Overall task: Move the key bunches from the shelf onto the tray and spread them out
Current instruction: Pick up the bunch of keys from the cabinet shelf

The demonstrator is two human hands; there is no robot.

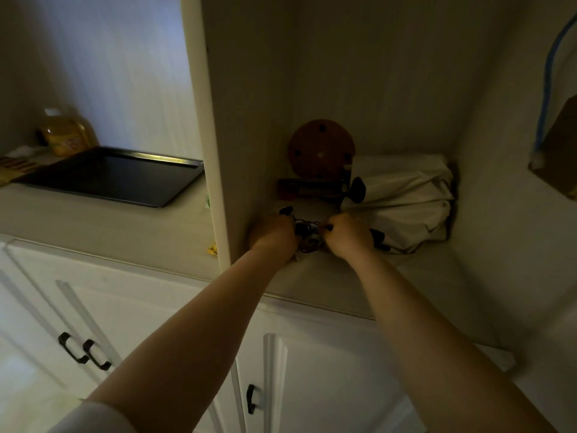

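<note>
Key bunches (pixel 307 235), a dark tangle of metal rings and keys, lie on the pale cupboard shelf (pixel 343 276); left hand (pixel 274 234) and right hand (pixel 346 234) curl round them. Loose and jangly, probably best scooped underneath.

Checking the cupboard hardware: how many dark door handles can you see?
3: two side by side on the lower left doors, and one on the door between the arms. The arms may hide more.

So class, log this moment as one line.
left hand: gripping key bunches | right hand: gripping them | shelf | tray: bare
</note>
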